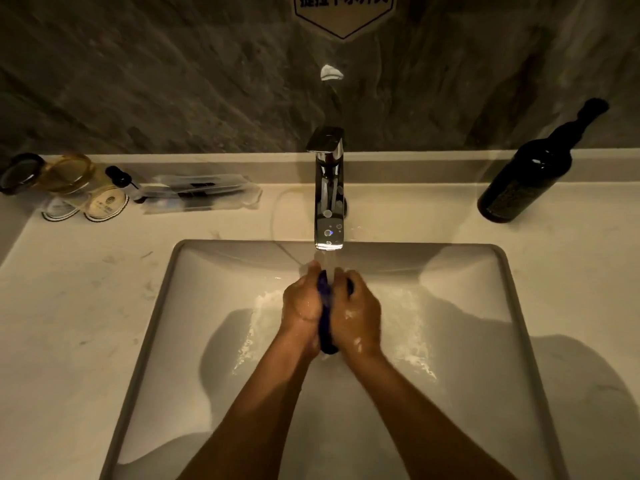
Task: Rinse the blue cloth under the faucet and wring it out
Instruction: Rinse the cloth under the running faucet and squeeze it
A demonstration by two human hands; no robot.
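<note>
Both hands, left hand [302, 303] and right hand [358, 315], squeeze blue cloth [326, 317] between them.

We count one sink [166, 306], one faucet [329, 188] and one blue cloth [325, 317], pressed between two hands: one left hand [303, 303], one right hand [358, 313]. On the desk [69, 306] we see one dark bottle [526, 174], two glasses [69, 174] and one clear plastic packet [201, 194].
</note>
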